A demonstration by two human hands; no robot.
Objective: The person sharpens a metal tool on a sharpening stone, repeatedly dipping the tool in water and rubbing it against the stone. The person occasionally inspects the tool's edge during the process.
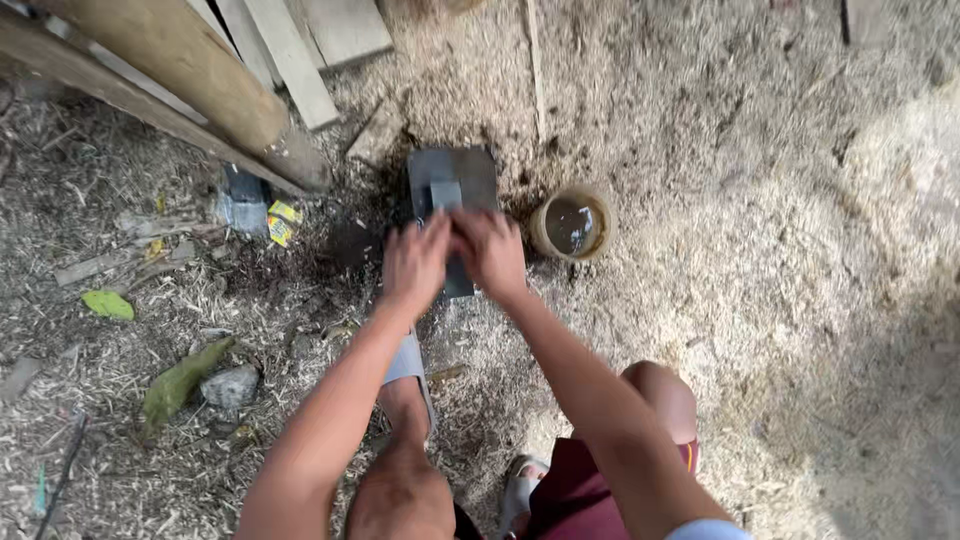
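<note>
Sawdust ground point(760, 200), planks point(290, 50) behind | one grey stone point(452, 175), one water cup point(571, 224) | left hand point(415, 262), right hand point(490, 252): fingers pressed down on one blade point(446, 193)

Light: soft daylight, even | brightest: pale washed-out sawdust patch right of the round cup point(571, 224) | shadow: dim ground left of the cup, under the log point(175, 60) | focus: sharp centre, slight edge stretching

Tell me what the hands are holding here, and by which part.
Both the left hand and right hand press on a narrow dark piece lying on a flat grey block, gripping its near end.
</note>
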